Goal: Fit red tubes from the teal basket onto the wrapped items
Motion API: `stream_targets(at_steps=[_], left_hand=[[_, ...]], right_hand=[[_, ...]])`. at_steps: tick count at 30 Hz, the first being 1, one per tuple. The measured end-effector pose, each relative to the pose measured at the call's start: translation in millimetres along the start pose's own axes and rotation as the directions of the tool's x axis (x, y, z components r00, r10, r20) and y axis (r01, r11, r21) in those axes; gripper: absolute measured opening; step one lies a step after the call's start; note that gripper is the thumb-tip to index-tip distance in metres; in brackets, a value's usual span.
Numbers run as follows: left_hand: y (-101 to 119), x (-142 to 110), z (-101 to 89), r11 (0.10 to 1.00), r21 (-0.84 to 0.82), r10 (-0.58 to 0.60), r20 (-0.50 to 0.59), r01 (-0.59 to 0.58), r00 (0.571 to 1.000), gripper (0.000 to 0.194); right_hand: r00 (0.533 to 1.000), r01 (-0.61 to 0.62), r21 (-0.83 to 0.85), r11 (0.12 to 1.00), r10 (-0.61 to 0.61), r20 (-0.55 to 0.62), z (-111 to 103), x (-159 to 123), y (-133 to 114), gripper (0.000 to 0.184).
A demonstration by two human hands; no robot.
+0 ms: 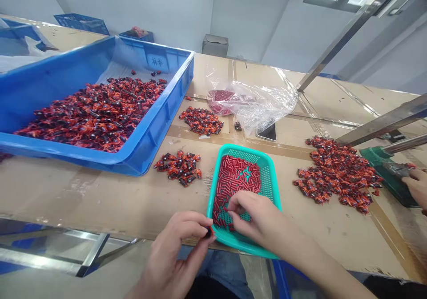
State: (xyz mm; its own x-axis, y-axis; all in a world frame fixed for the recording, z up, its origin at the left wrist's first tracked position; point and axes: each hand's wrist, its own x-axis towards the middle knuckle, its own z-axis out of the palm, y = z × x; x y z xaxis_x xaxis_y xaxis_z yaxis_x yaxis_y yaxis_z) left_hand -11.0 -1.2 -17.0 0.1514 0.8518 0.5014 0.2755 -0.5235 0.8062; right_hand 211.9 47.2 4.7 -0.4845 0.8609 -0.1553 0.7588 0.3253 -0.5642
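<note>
A teal mesh basket sits at the table's near edge and holds several small red tubes. My right hand reaches into the basket's near end, its fingers pinched among the red tubes. My left hand is just left of the basket's near corner, fingers closed on a small black and red part.
A large blue crate of red and black parts stands at left. Small piles lie on the cardboard-covered table, a bigger pile at right. A plastic bag and phone lie behind. Another person's hand rests on a green press.
</note>
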Motion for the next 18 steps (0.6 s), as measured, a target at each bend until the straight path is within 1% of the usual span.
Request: stream_targets(at_steps=[2, 4, 6, 7, 9, 10, 13, 14, 16, 18], left_hand=[[-1, 1, 1.9, 0.999, 0.037, 0.034, 0.018, -0.034, 0.999, 0.029], [-2, 2, 3.6, 0.996, 0.063, 0.054, 0.029, -0.056, 0.998, 0.027], [-3, 2, 4.9, 0.993, 0.094, 0.076, 0.025, -0.078, 0.997, 0.027], [-5, 2, 5.2, 0.991, 0.107, 0.084, 0.021, -0.085, 0.996, 0.027], [-7, 1, 5.3, 0.989, 0.119, 0.090, 0.018, -0.091, 0.996, 0.027], [-8, 1, 5.1, 0.989, 0.121, 0.087, 0.023, -0.089, 0.996, 0.027], [-11, -1, 5.1, 0.991, 0.114, 0.070, 0.026, -0.073, 0.997, 0.027], [-11, -2, 5.4, 0.992, 0.112, 0.064, 0.022, -0.066, 0.998, 0.027], [-11, -2, 6.2, 0.992, 0.106, 0.061, 0.011, -0.062, 0.998, 0.027], [-11, -2, 7.0, 0.993, 0.102, 0.063, 0.011, -0.064, 0.998, 0.028]], right_hand=[[1.000, 0.013, 0.112, 0.994, -0.011, -0.014, -3, -5, 1, 0.014], [0.998, 0.030, 0.233, 0.972, -0.017, -0.057, -4, -8, 2, 0.013], [0.992, 0.062, 0.257, 0.964, -0.030, -0.126, -4, -11, 5, 0.011], [0.988, 0.081, 0.227, 0.971, -0.047, -0.150, -4, -11, 6, 0.009], [0.983, 0.121, 0.139, 0.983, -0.100, -0.151, -2, -10, 10, 0.009], [0.983, 0.147, 0.107, 0.983, -0.133, -0.126, -2, -9, 11, 0.010], [0.978, 0.207, 0.014, 0.978, -0.207, 0.001, 3, -1, 9, 0.019], [0.975, 0.219, -0.025, 0.975, -0.218, 0.039, 5, 2, 8, 0.018], [0.972, 0.228, -0.089, 0.970, -0.220, 0.086, 9, 10, 4, 0.010], [0.972, 0.223, -0.125, 0.967, -0.212, 0.099, 11, 16, 0, 0.001]])
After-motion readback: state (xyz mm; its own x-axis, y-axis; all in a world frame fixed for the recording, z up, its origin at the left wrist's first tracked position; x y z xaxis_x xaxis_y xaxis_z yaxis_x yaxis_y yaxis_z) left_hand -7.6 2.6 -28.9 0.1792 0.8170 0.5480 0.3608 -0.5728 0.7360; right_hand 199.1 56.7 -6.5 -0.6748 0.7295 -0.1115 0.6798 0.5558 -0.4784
